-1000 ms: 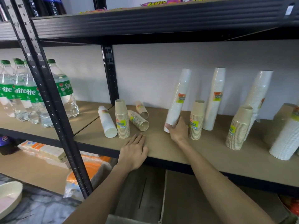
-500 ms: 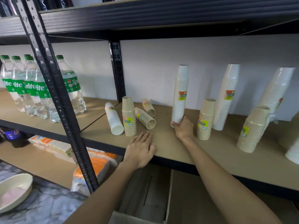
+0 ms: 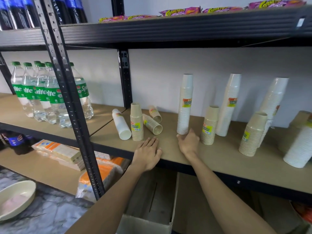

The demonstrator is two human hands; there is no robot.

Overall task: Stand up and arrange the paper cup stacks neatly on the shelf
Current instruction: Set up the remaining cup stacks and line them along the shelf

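A tall white cup stack (image 3: 184, 105) stands upright on the brown shelf board (image 3: 219, 159). My right hand (image 3: 188, 143) cups its base, thumb on the left and fingers on the right. My left hand (image 3: 148, 152) lies flat and open on the shelf's front edge. To the left, a short white stack (image 3: 121, 124) and two short tan stacks (image 3: 152, 124) (image 3: 155, 113) lie on their sides around an upright tan stack (image 3: 136, 122). On the right stand another tan stack (image 3: 209, 125), a tall white stack (image 3: 228, 105), a tilted tan stack (image 3: 253, 134) and a leaning white stack (image 3: 273, 102).
A black upright post (image 3: 70, 105) rises at front left, with Sprite bottles (image 3: 42, 93) behind it. The upper shelf (image 3: 168, 27) carries snack packets. A wide white cup stack (image 3: 299, 149) leans at far right. An open cardboard box (image 3: 152, 208) sits below.
The tall white stack has gone from leaning right to standing upright, with my right hand staying at its base. My left hand has not moved on the shelf edge.
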